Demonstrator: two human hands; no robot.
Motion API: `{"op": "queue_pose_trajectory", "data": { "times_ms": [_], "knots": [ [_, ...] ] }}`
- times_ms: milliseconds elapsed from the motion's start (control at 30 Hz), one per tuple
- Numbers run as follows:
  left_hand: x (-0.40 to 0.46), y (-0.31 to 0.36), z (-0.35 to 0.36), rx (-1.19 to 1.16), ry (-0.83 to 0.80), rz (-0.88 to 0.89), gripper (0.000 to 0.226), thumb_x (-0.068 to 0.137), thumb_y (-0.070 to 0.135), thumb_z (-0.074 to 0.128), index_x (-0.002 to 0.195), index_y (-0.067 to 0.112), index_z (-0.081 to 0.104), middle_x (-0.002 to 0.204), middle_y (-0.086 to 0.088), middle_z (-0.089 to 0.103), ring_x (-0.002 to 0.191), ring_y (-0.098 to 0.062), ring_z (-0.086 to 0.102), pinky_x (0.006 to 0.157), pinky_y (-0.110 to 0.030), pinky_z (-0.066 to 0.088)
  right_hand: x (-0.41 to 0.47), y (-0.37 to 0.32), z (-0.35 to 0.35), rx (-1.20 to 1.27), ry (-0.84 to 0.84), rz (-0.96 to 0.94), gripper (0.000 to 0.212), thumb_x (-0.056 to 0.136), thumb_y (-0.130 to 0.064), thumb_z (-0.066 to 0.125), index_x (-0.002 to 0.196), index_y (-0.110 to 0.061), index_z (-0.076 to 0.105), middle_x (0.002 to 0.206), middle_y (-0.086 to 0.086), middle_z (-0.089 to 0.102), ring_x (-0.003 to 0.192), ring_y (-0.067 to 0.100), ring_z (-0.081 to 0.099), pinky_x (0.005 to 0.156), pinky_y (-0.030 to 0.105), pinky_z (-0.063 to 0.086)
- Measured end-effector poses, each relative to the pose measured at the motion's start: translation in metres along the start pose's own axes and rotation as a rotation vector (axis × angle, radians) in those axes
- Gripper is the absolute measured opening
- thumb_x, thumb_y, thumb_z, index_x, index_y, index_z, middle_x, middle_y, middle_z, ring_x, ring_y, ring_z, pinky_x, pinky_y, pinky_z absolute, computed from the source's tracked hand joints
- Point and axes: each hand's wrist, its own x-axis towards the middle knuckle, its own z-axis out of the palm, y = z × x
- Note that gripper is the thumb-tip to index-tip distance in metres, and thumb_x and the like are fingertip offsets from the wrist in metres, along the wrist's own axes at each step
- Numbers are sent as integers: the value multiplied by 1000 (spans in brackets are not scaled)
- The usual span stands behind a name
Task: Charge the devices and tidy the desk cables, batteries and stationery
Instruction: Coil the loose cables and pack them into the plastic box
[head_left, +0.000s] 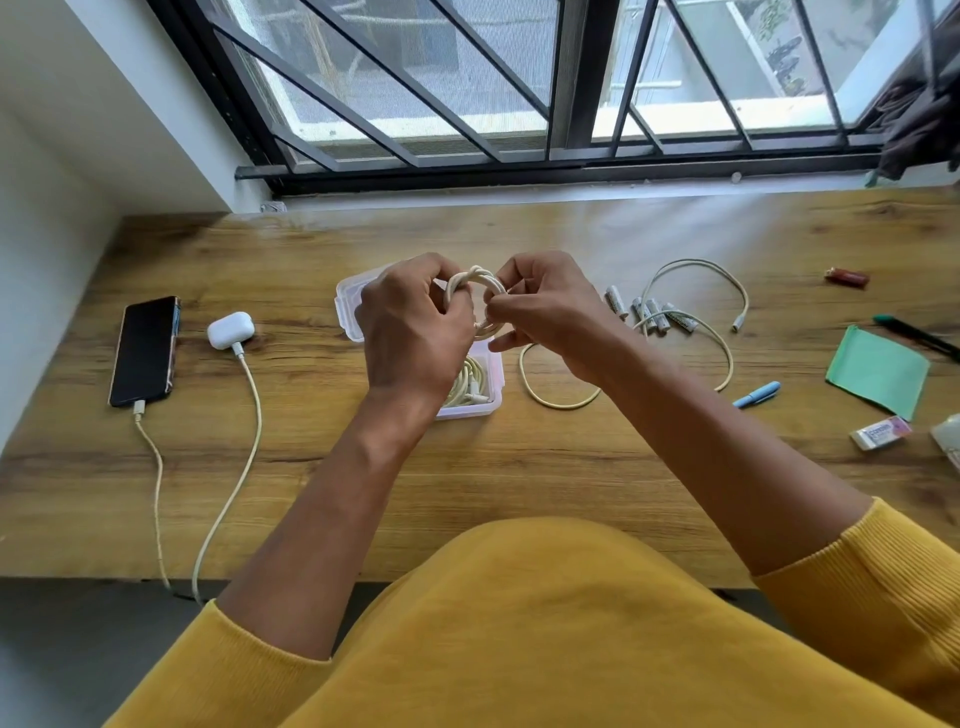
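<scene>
Currently both hands work a coiled white cable (477, 291) above the clear plastic box (353, 306): left hand (410, 332) grips the coil with curled fingers, right hand (545, 312) pinches its loose end. Another cable (470, 382) lies coiled inside the box.

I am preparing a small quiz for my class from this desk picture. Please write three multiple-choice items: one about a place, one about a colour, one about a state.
1. Where does the phone lie?
A. At the desk's left end
B. Inside the plastic box
C. On the window sill

2. What colour is the folded cloth?
A. Red
B. Green
C. Black

3. What are the two hands doing?
A. Resting flat on the desk
B. Writing with a pen
C. Gripping a coiled cable

Answers:
1 A, it lies left of the earbud case.
2 B, it is plainly green.
3 C, left hand and right hand hold the coiled cable above the plastic box.
</scene>
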Motion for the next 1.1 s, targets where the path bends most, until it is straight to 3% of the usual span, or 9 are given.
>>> {"op": "queue_pose_trajectory", "data": {
  "times_ms": [300,433,567,733,800,900,967,1067,1100],
  "knots": [
    [0,-7,-3,112,-23,113,11,92,20,72,101,19,78,100,1,74,82,-21,68,72,-34,55,-3,2,-11,27,-78,-36,14,89,-1,79,99,6,73,83,16,74,76,25,73,75,37,64],
    [2,-5,-6,194,-176,140,11,96,20,60,89,19,68,72,3,65,67,-26,62,59,-33,45,-3,5,-17,97,-134,-91,22,85,-3,83,103,4,73,83,14,69,71,16,63,59,27,48],
    [13,-15,-17,-279,-413,-75,15,97,29,78,97,14,79,76,1,75,66,-17,74,51,-31,56,-2,12,-24,204,-202,-93,36,86,-4,82,117,8,69,82,9,67,64,10,54,56,26,39],
    [19,-28,-24,-464,-548,-72,36,94,47,77,100,12,80,89,-25,73,65,-48,63,51,-45,58,-4,19,-26,260,-227,-84,30,95,-11,72,121,5,70,95,17,65,71,14,49,59,27,37],
    [19,-30,-26,-569,-594,-95,33,100,47,67,96,16,79,80,-21,66,57,-38,49,49,-36,49,-4,19,-26,260,-208,-80,28,100,-12,69,120,7,69,93,14,66,71,14,48,59,26,38],
    [17,-32,-29,-668,-657,-156,38,112,30,52,90,8,74,71,-14,42,61,-17,37,51,-25,38,-3,21,-27,236,-181,-81,34,102,-19,67,117,12,68,87,8,67,69,12,47,58,26,36],
    [17,-35,-30,-633,-693,-138,34,109,30,56,98,4,77,74,-20,48,65,-15,40,53,-22,36,-3,21,-28,205,-176,-90,32,102,-20,67,113,11,70,85,7,70,70,13,48,58,27,37],
    [15,-36,-32,-596,-687,-149,33,98,31,67,102,0,78,73,4,69,61,-2,49,56,-16,38,-5,21,-27,105,-171,-105,24,104,-19,65,106,2,75,84,4,75,74,19,54,57,29,39],
    [15,-35,-32,-597,-667,-156,34,95,29,69,102,-3,78,74,5,73,61,1,54,58,-14,41,-6,21,-26,78,-164,-108,22,104,-19,65,105,0,76,84,4,75,76,22,54,56,29,39]
  ]
}}
